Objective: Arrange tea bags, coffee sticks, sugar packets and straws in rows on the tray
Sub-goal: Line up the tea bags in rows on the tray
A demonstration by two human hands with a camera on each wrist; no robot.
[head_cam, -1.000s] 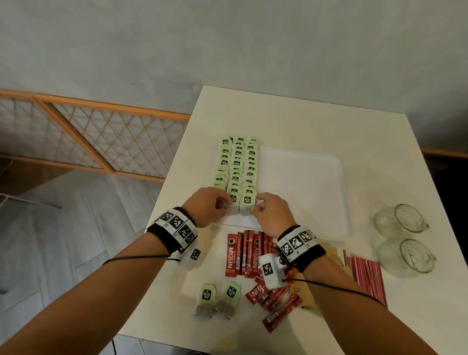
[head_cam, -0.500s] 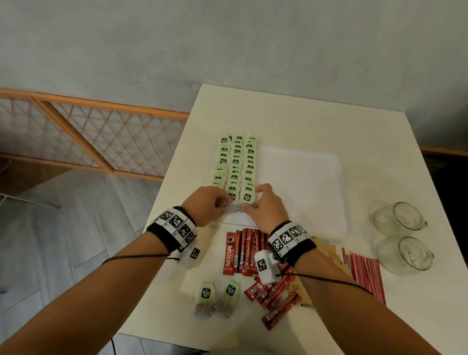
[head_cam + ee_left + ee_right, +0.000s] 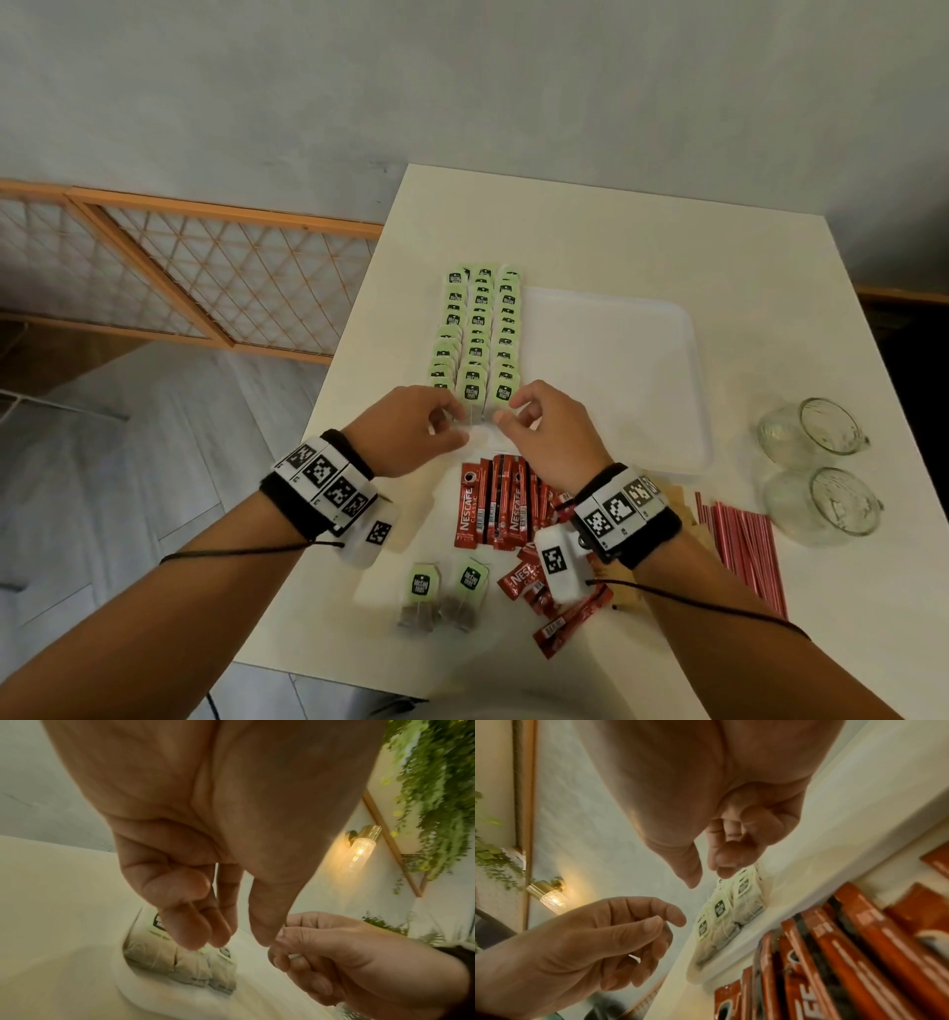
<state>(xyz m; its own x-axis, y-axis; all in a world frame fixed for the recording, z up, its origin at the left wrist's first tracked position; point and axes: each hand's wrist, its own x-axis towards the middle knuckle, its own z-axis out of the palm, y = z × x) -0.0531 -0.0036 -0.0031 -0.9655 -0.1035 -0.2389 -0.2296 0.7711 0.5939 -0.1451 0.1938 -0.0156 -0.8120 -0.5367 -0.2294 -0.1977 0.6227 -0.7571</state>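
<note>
Two hands, left hand [image 3: 411,431] and right hand [image 3: 547,429], hover loosely curled, grasping nothing; squaring tea bags [image 3: 477,334] on the tray [image 3: 642,385].

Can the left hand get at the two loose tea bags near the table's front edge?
Probably yes: the left hand holds nothing, and the two loose tea bags lie uncovered, nothing between.
</note>
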